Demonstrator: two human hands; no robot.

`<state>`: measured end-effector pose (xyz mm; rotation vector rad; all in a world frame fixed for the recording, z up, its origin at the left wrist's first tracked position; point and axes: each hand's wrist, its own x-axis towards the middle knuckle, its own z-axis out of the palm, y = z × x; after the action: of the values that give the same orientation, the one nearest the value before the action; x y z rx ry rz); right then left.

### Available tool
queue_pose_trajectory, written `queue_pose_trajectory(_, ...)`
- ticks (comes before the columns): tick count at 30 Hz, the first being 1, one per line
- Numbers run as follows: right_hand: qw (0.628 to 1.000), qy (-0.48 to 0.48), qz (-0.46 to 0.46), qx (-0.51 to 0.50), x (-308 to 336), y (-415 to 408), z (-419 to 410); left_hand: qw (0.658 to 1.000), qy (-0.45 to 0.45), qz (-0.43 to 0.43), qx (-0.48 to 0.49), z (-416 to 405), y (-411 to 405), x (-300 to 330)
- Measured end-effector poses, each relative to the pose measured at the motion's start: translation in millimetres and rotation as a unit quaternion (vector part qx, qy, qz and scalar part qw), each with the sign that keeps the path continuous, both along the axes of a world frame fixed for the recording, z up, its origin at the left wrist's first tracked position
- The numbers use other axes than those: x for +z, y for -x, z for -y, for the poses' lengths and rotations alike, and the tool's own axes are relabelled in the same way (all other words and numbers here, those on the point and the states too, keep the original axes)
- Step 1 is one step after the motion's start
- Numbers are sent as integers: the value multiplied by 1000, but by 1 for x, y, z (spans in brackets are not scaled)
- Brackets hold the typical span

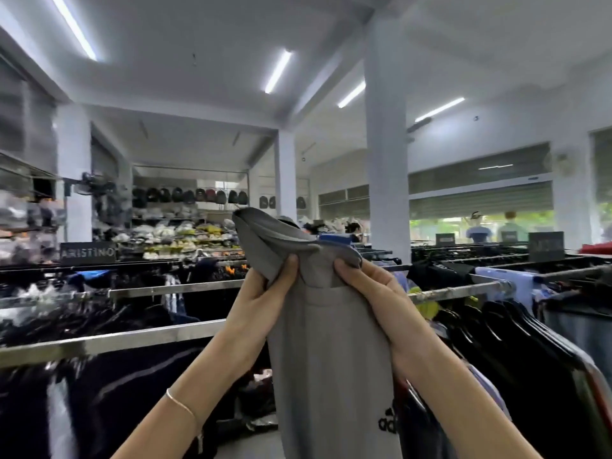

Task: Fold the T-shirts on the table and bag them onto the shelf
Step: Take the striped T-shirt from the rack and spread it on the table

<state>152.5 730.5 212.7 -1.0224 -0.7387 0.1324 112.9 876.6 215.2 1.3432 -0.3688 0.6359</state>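
Left hand [265, 293], right hand [367, 283]: both pinch the grey shirt [331, 359] at its top edge, close together | shirt: centre frame, hanging down between the forearms, logo lower right | step: probably shaking it straight for folding; spread the grips wider, keep top edge level | table: not visible.

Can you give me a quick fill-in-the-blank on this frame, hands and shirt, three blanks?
1. Both hands hold up a plain T-shirt of soft fabric whose colour is ____.
2. The left hand and the right hand both grip the shirt near its ____ edge.
3. The thin bracelet sits on the ____ wrist.

Missing words: grey; top; left
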Motion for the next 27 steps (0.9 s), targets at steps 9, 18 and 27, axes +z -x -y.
queue_pose_trajectory(9,984,44,152,79,-5,27,-110,979,54,-52,187,-93,74,4)
queue_pose_trajectory(18,949,102,278,104,-22,44,-148,954,123,-23,272,-117,97,-3)
queue_pose_trajectory(27,941,135,290,108,3,39,-135,939,118,-31,321,-127,88,9)
